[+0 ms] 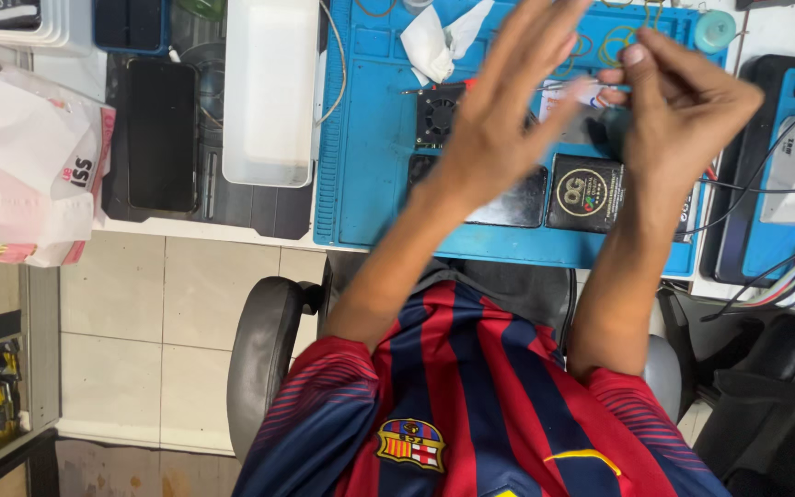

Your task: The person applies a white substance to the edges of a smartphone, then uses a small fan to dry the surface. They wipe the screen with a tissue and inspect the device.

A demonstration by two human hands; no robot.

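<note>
My left hand hovers over the blue work mat with its fingers spread and blurred; it holds nothing. My right hand is raised beside it, thumb and fingers pinched on a small thin pale piece that I cannot make out clearly. Under the hands lie a small black fan, a dark phone lying flat, and a black square box with a round emblem. A thin tool with a red part lies by the fan.
A crumpled white tissue, yellow rubber bands and a teal roll sit at the mat's far edge. A white tray, another black phone and a plastic bag lie left. Cables trail at right. A chair armrest is below.
</note>
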